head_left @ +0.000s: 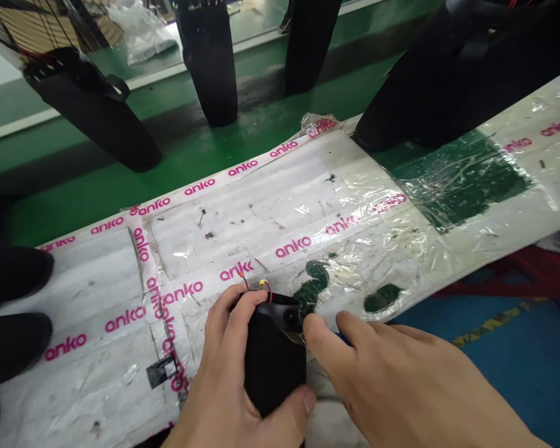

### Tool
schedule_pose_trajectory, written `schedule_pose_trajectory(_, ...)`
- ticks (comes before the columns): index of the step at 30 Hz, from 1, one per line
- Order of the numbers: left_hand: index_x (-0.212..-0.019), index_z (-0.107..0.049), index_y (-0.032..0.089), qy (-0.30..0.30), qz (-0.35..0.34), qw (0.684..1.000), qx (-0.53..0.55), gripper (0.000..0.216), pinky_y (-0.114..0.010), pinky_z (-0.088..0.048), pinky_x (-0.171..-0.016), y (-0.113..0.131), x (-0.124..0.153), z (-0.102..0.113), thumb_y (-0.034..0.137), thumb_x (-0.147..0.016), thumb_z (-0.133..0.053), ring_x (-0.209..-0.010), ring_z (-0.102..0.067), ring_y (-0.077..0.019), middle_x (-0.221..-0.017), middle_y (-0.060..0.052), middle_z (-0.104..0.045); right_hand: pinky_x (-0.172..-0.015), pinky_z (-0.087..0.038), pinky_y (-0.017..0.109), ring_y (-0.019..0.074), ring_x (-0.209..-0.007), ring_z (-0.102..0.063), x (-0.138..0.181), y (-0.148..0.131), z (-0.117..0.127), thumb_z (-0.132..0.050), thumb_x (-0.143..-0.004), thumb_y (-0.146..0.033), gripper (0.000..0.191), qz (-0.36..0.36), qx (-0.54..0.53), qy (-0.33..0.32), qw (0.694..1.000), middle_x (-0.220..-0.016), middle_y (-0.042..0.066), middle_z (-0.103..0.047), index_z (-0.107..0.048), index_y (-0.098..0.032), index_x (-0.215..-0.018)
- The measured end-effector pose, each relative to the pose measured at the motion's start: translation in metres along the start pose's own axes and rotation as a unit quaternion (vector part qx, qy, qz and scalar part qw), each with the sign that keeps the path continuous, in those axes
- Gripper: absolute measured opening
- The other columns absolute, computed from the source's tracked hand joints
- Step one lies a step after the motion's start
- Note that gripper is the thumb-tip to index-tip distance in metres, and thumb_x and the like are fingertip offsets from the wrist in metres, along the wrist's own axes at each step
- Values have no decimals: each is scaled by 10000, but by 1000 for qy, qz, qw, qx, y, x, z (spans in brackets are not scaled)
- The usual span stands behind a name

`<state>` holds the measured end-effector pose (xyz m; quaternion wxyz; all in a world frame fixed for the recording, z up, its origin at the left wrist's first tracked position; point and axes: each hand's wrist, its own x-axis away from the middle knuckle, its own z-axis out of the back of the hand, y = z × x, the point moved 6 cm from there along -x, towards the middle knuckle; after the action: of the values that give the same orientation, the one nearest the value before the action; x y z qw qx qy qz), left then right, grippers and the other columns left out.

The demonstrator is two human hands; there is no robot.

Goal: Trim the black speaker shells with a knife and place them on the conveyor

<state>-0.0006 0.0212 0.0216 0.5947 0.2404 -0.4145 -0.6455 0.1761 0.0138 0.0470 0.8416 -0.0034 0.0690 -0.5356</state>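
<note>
My left hand [231,379] is wrapped round a black plastic part [273,361] with short red and yellow wires [261,287] sticking out of its top end. It holds the part upright at the near edge of the taped bench [242,211]. My right hand [401,379] comes in from the right, its fingertips pinched against the side of the part near a round opening. What sits between those fingertips is too small to make out; a sliver of metal shows there.
The bench top is covered in white sheet and pink "anko" tape, with torn green patches [462,180]. Several black plastic housings [93,106] stand on the green conveyor behind, and more [9,298] lie at the left edge. Blue floor [518,361] shows at right.
</note>
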Motion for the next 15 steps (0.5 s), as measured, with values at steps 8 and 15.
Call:
schedule_pose_trajectory(8, -1540, -472, 397, -11, -14, 999, -33, 863, -639, -568, -1179, -2, 0, -3, 188, -769, -797, -1587, -466, -429, -1682, -100, -432, -501, -275, 337, 187, -468, -550, 0, 0, -7, -623, -588, -107, 634, 20, 25, -30, 999, -697, -36, -582, -498, -262, -1190)
schedule_pose_trajectory(15, -1612, -393, 337, -19, -20, 999, -43, 771, -705, -458, -1262, 7, -1, -4, 270, -919, -725, -1613, -433, -418, -1720, -143, -400, -488, -41, 324, 169, -377, -470, -24, 5, -7, -722, -637, -128, 417, 47, 31, -124, 991, -579, -60, -515, -544, -272, -986)
